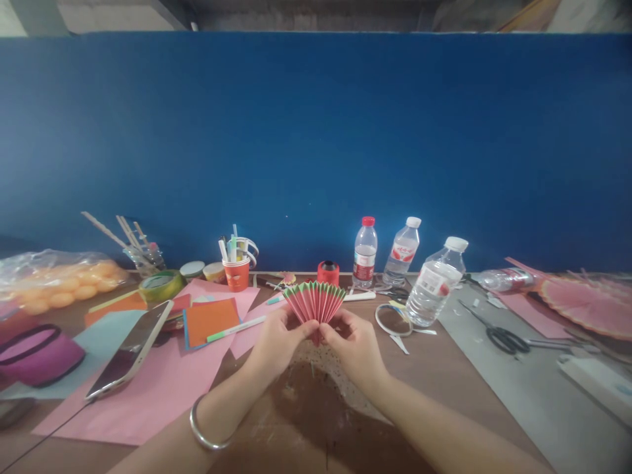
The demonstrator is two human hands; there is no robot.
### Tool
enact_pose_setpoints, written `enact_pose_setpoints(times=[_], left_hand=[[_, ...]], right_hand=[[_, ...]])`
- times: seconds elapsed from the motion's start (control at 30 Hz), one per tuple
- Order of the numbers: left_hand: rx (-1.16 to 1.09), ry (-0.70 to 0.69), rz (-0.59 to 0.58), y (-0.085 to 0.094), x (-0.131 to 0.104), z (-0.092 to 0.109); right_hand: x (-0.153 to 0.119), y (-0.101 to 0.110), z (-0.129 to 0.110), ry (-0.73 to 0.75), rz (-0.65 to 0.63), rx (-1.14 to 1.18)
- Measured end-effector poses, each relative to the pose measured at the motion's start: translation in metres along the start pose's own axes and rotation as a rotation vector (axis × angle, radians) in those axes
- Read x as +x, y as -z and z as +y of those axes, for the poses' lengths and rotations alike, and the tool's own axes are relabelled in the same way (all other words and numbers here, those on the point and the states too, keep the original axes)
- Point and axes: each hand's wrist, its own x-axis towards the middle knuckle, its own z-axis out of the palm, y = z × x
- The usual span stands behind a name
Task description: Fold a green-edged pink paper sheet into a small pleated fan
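Observation:
A small pleated paper fan (316, 304), pink with a green top edge and dark specks, is spread upright in front of me. My left hand (282, 337) pinches its lower left side, thumb near the narrow base. On the other side my right hand (353, 339) pinches the lower right part, and the two thumbs almost meet at the base. Fingers behind the paper are partly hidden. A silver bangle (201, 428) circles my left wrist. Just behind the fan stands a red round container (328, 271) with a dark top.
Left lie pink paper (162, 388), a phone (129, 352), orange paper squares (212, 321) and a marker (236, 328). A red cup of pens (237, 275) stands farther back. Right are several bottles (435, 283), a tape roll (394, 320), scissors (506, 339) and a larger pleated paper piece (587, 306).

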Motion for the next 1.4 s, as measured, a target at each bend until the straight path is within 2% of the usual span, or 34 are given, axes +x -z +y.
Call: enact_pose_setpoints(times=[0.33,0.6,0.77,0.87,1.2,1.4], left_hand=[[0.050,0.006,-0.029,0.000,0.000,0.002],[0.222,0.003,-0.089,0.006,0.000,0.009],[0.333,0.023,-0.147,0.006,-0.002,0.017],[0.427,0.058,-0.176,0.008,-0.003,0.018],[0.595,0.108,-0.285,0.009,-0.010,0.017],[0.606,0.071,-0.320,0.004,-0.015,0.021]], right_hand=[[0.001,0.001,-0.004,-0.020,-0.012,0.041],[0.003,0.004,-0.002,0.004,-0.046,0.057],[0.006,0.006,-0.007,-0.005,0.045,0.064],[0.007,0.008,-0.009,-0.001,0.058,0.054],[0.005,0.006,-0.007,-0.007,-0.005,0.039],[0.003,0.005,-0.009,-0.035,-0.052,-0.049]])
